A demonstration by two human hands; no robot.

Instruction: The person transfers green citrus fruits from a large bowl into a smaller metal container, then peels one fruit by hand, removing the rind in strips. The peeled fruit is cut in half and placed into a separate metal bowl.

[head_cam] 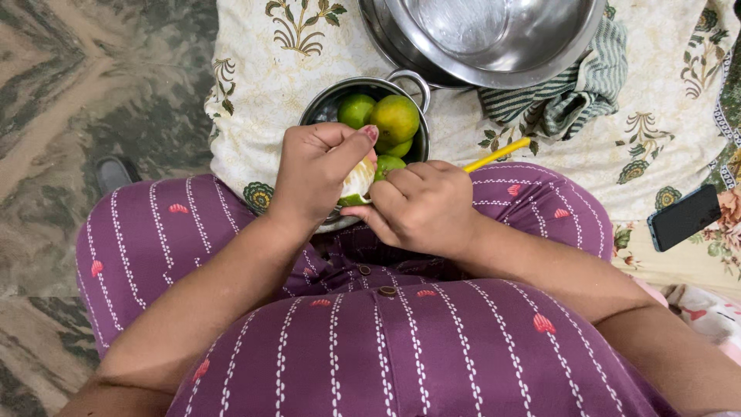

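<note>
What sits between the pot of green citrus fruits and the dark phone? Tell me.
In the head view, the yellow handle and the striped green cloth lie between pot and phone.

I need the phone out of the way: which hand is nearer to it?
Right. The right hand grips the part-peeled fruit at centre, nearer the dark phone on the cloth at far right; the left hand is beyond it.

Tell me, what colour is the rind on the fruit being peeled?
Green rind over pale, whitish flesh on the fruit, held by both hands; the head view shows it best.

A dark, blank phone screen (684, 217), rectangular with a blue edge, on the floral cloth (540, 147) at far right.
</note>
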